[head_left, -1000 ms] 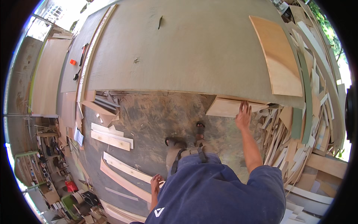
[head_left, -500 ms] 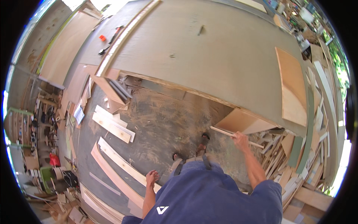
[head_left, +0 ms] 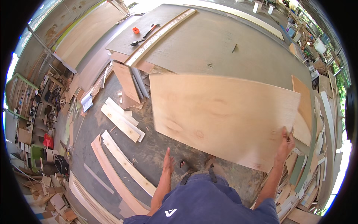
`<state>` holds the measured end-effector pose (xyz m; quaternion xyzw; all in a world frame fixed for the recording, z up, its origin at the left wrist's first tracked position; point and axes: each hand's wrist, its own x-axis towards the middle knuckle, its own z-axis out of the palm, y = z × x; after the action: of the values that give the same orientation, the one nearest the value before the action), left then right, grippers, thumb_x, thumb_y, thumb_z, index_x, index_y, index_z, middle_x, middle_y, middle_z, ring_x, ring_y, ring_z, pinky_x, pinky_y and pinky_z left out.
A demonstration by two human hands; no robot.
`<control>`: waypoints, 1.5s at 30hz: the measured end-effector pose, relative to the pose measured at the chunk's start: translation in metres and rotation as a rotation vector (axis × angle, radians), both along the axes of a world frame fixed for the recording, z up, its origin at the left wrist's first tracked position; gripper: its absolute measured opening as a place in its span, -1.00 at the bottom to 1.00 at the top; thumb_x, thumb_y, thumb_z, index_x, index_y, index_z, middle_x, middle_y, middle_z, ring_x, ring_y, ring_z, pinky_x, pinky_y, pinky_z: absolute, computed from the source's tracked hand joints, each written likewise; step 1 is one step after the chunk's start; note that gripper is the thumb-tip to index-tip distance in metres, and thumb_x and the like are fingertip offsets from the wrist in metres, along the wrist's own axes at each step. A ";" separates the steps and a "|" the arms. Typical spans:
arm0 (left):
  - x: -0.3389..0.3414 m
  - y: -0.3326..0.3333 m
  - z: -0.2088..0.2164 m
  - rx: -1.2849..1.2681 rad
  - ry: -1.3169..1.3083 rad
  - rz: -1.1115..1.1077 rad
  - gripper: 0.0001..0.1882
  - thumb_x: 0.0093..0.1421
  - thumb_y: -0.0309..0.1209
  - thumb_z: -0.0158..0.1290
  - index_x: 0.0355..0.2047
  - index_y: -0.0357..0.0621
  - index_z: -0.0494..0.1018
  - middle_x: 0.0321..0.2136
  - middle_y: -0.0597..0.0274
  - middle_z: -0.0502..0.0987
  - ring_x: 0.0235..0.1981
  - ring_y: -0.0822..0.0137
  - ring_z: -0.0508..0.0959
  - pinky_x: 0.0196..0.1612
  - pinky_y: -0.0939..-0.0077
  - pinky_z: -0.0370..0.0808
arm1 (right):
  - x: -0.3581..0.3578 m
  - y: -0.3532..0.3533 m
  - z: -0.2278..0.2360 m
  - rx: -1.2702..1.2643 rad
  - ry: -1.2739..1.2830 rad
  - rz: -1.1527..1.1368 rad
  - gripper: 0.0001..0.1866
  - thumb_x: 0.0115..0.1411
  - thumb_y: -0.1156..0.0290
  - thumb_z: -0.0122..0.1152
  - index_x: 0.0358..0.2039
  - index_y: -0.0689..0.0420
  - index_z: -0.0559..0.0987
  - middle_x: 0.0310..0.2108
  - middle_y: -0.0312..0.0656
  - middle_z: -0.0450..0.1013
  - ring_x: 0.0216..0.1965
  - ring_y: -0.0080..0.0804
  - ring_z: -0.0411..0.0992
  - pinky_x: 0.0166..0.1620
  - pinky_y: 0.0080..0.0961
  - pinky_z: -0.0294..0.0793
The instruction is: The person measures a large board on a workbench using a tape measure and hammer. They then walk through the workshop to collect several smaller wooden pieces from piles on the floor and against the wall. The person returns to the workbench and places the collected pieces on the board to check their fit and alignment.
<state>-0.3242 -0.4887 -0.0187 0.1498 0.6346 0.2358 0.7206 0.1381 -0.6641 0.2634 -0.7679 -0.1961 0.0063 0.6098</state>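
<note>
A wide, light-coloured plywood sheet [head_left: 220, 115] hangs tilted in front of me, between my body and the big grey-brown work table [head_left: 238, 56]. At its right edge my right hand [head_left: 285, 143] is closed on the sheet. My left hand [head_left: 168, 164] is held out below the sheet's left part, fingers stretched and holding nothing; a gap separates it from the sheet. Much of the table's front side is hidden behind the sheet.
A long pale board [head_left: 162, 35] crosses the table; a hammer [head_left: 151, 30] and an orange object [head_left: 135, 30] lie beside it. Another plywood piece [head_left: 301, 108] is at the right end. Pale boards [head_left: 123, 123] and curved strips [head_left: 112, 168] lie on the floor. Scrap wood [head_left: 302, 171] piles up right.
The sheet in my right hand has swung from nearly edge-on to broad face in view, up and leftward. My left hand has risen and moved right. The view has shifted.
</note>
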 end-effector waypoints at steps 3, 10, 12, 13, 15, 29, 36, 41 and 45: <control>0.031 0.052 0.065 0.227 -0.614 0.184 0.04 0.21 0.35 -0.01 0.44 -0.14 0.01 0.41 -0.16 0.06 0.40 -0.08 0.14 0.35 -0.05 0.15 | 0.015 -0.009 -0.025 0.208 0.178 -0.059 -0.58 0.32 0.22 0.30 -0.05 0.37 0.58 -0.17 -0.22 0.54 -0.16 -0.50 0.45 0.01 -0.48 0.44; 0.095 0.154 0.093 0.478 -0.739 0.408 -0.47 0.52 -0.11 -0.27 0.33 -0.18 0.15 0.29 0.04 0.31 0.28 0.04 0.34 0.33 0.04 0.27 | 0.043 0.023 -0.158 0.174 0.500 -0.105 -0.40 0.28 0.28 0.30 0.19 0.45 0.43 0.06 -0.02 0.52 0.01 -0.28 0.50 0.17 -0.41 0.39; 0.119 0.178 0.073 0.470 -0.726 0.495 -0.52 0.54 -0.18 -0.31 0.32 -0.17 0.17 0.26 0.06 0.34 0.27 0.04 0.36 0.33 0.03 0.29 | 0.065 0.045 -0.206 0.101 0.416 -0.187 -0.40 0.27 0.33 0.29 0.20 0.48 0.42 0.11 0.04 0.50 0.03 -0.20 0.50 0.20 -0.36 0.38; 0.125 0.186 0.073 0.446 -0.724 0.539 -0.53 0.54 -0.20 -0.31 0.32 -0.17 0.17 0.26 0.05 0.35 0.26 0.03 0.37 0.33 0.02 0.30 | 0.072 0.063 -0.214 0.092 0.401 -0.167 -0.44 0.26 0.35 0.27 0.17 0.48 0.45 0.10 0.04 0.51 0.04 -0.19 0.51 0.21 -0.35 0.38; 0.121 0.207 0.072 0.427 -0.617 0.592 -0.56 0.53 -0.23 -0.29 0.29 -0.19 0.21 0.22 0.05 0.39 0.23 0.04 0.40 0.28 0.01 0.37 | 0.064 0.098 -0.232 0.045 0.400 -0.109 -0.51 0.25 0.40 0.24 0.11 0.48 0.51 0.10 0.04 0.52 0.05 -0.18 0.52 0.21 -0.32 0.37; 0.123 0.421 0.081 0.533 -0.278 0.487 -0.61 0.49 -0.24 -0.13 0.22 -0.14 0.29 0.06 0.12 0.47 0.01 0.15 0.55 0.03 0.16 0.57 | 0.061 0.318 -0.264 -0.459 0.104 -0.307 -0.44 0.04 0.16 0.23 -0.15 0.47 0.63 -0.27 0.29 0.56 -0.15 0.12 0.54 -0.03 -0.16 0.49; 0.126 0.471 0.075 0.346 -0.034 0.152 -0.69 0.46 -0.28 -0.11 0.06 -0.21 0.38 -0.10 0.10 0.56 -0.15 0.14 0.61 -0.05 0.08 0.59 | 0.082 0.367 -0.258 -0.608 0.102 -0.307 -0.36 0.01 0.15 0.22 0.01 0.38 0.61 -0.10 0.21 0.48 0.06 0.09 0.41 0.16 -0.11 0.37; 0.114 0.513 0.051 0.336 0.047 -0.094 -0.71 0.42 -0.36 -0.10 -0.11 -0.40 0.46 -0.27 -0.02 0.61 -0.30 0.10 0.66 -0.17 0.04 0.66 | 0.077 0.394 -0.262 -0.708 0.055 -0.283 -0.32 0.03 0.13 0.22 0.09 0.35 0.57 0.08 0.19 0.42 0.15 0.06 0.35 0.25 -0.12 0.28; 0.117 0.527 0.032 0.287 0.053 -0.073 -0.71 0.40 -0.40 -0.09 -0.17 -0.47 0.46 -0.30 -0.09 0.61 -0.37 0.04 0.68 -0.31 0.11 0.71 | 0.040 0.401 -0.244 -0.776 -0.155 -0.201 -0.27 0.04 0.12 0.24 0.17 0.34 0.49 0.21 0.21 0.34 0.21 0.10 0.30 0.31 -0.04 0.19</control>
<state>-0.2070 0.0386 0.0131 0.2805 0.6071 0.2937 0.6830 0.1779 -0.2627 0.0191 -0.9545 -0.1486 -0.0377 0.2556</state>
